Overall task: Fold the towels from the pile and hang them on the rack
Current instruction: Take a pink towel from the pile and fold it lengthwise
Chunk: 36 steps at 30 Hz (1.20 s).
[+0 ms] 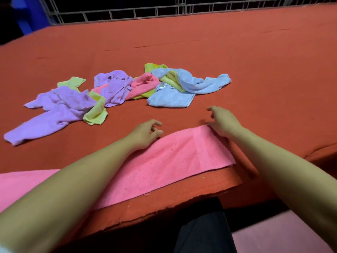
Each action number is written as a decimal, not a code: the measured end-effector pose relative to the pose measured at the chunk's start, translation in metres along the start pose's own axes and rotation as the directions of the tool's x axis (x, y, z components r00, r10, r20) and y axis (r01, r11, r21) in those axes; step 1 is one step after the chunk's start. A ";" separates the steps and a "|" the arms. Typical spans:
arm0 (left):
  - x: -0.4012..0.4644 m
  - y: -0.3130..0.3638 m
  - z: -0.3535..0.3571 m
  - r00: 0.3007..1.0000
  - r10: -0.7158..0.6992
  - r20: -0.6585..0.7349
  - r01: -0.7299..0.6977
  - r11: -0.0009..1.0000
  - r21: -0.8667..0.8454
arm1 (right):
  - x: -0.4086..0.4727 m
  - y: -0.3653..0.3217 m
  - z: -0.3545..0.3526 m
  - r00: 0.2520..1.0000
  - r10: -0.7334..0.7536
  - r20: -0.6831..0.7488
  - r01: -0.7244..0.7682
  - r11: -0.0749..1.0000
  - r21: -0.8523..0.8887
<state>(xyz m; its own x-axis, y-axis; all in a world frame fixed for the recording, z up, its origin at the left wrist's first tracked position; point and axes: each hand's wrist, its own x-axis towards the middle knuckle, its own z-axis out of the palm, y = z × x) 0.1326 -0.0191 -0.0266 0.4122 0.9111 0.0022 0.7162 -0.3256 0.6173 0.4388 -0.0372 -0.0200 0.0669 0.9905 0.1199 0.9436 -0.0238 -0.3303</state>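
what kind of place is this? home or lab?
Likely a staged data-collection setup, not a home: a big table covered in red felt-like cloth, a metal grid fence behind it in a dark room, and a scattered pile of small coloured towels.

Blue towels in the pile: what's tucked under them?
A yellow towel pokes out between the blue towels, its far corner showing behind them. The red table cover lies underneath. How far the yellow runs beneath is covered.

both hands outstretched, fingers loosely spread
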 end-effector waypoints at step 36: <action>-0.162 -0.140 -0.121 0.964 -0.118 -0.237 0.085 0.986 -0.144 | -0.047 -0.190 0.048 0.808 -0.537 0.242 0.489 0.840 0.235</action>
<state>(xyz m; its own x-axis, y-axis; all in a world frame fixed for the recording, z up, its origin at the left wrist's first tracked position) -0.1022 -0.0910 -0.0183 0.1800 0.9768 0.1158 0.6598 -0.2072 0.7224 0.2411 -0.0730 -0.0083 -0.5315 0.8457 0.0476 0.7495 0.4957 -0.4388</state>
